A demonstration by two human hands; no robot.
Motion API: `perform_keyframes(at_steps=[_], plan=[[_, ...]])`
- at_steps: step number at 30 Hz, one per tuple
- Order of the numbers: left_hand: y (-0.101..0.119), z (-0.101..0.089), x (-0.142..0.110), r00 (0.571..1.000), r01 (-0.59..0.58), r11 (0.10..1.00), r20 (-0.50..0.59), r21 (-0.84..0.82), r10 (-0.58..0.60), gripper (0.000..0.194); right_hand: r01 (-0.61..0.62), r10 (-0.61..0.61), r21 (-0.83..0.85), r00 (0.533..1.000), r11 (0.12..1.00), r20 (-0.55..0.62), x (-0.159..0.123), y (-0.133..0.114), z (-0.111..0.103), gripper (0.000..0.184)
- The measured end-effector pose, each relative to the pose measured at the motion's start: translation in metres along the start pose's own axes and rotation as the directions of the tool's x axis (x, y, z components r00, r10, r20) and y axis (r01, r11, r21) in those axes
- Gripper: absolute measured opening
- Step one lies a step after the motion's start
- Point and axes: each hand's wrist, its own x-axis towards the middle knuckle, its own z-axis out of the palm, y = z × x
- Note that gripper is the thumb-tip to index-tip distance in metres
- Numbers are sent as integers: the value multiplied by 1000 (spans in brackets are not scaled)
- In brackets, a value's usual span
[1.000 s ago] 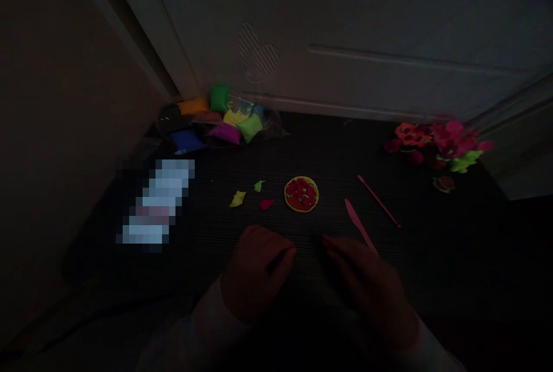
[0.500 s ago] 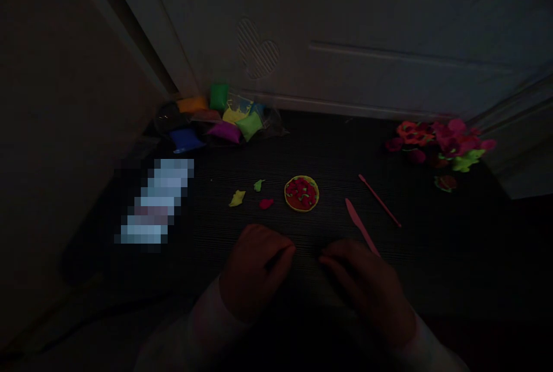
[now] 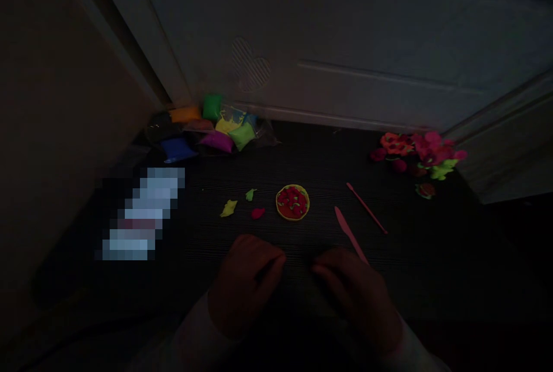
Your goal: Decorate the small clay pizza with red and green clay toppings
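My left hand (image 3: 244, 283) rests low on the dark table (image 3: 276, 162), fingers curled and thumb pressed against them. Opposite it, my right hand (image 3: 360, 294) is also closed, thumb and fingertips together. Dim light hides whether either pinch holds anything. Beyond the gap between them lies a small round clay piece (image 3: 286, 211), yellow-rimmed, covered with red and green bits. Left of it are loose lumps of yellow clay (image 3: 228, 208), green clay (image 3: 250, 194) and red clay (image 3: 258, 213). A pink plastic knife (image 3: 348, 231) reaches down to my right hand, and a thin pink stick tool (image 3: 367, 208) lies beyond.
Several coloured clay packets (image 3: 218, 141) lie at the back left. A bright blurred-out rectangle (image 3: 144, 205) is on the left. Pink and orange flower-like clay pieces (image 3: 427, 150) stand at the back right, with a small round piece (image 3: 425, 190) in front. Behind rises a pale panel (image 3: 345, 32).
The whole view has shifted, so the table things and both hands appear farther left and slightly lower. Both hands keep the same closed pose, and nothing on the table has visibly moved.
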Motion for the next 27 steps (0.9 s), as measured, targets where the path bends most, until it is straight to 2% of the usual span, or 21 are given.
perform_keyframes(at_steps=[4, 6, 10, 15, 19, 27], plan=[[-1, 0, 0, 1000, -18, 1000, -17, 13, 18, 10, -27, 27, 20, 999, 999, -20, 0, 0, 3, 13], [-1, 0, 0, 999, -23, 1000, -23, 15, 23, 11, -1, 1, 21, 1000, 1000, -22, -1, 2, 4, 10], [2, 0, 2, 999, -12, 1000, -29, 10, 13, 12, 39, -39, 10, 999, 999, 13, -1, 4, 5, 16], [2, -2, 4, 1000, -5, 1000, -15, 18, 6, 13, -40, 37, 45, 997, 998, 71, -2, 5, 5, 10], [1, -1, 3, 1000, -3, 1000, -17, 25, 3, 13, -96, 92, 54, 994, 994, 66, -3, 4, 6, 9], [2, -1, 1, 1000, -13, 1000, -27, 11, 13, 12, -9, 8, 15, 998, 1000, 60, -3, 2, 5, 14]])
